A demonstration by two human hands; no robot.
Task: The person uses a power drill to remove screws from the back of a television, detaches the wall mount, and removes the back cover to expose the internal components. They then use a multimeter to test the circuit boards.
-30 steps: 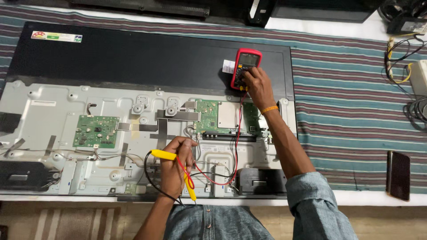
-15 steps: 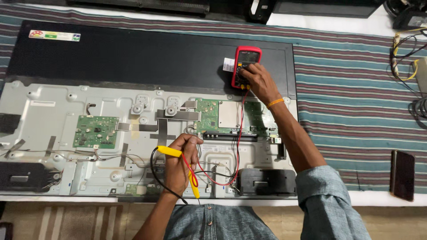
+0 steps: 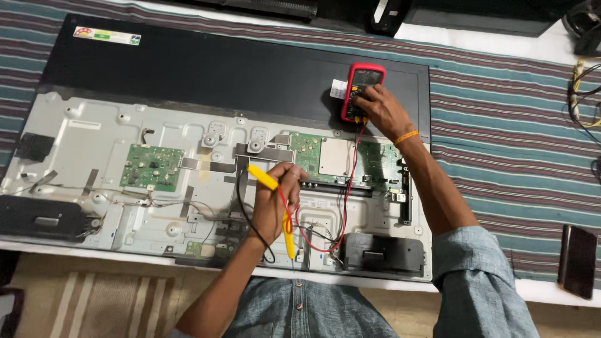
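Observation:
An opened flat-panel television [image 3: 188,75] lies face down, its grey metal back plate and circuit boards bared. My left hand [image 3: 275,203] is closed around two yellow test probes [image 3: 263,178] over the lower middle of the plate. Their red and black leads [image 3: 350,181] run up to a red multimeter [image 3: 361,87] lying on the black panel. My right hand [image 3: 379,109] rests on the lower half of the meter, fingers on its dial area. Below the meter sits the main green board [image 3: 341,156].
A smaller green board [image 3: 152,167] is on the left of the plate. A striped cloth [image 3: 513,138] covers the table. A dark phone [image 3: 577,260] lies at the right edge, loose cables [image 3: 582,94] at the far right, black equipment along the back.
The view has shifted slightly. My left hand with the probes has edged a little right and up. My right hand stays on the multimeter.

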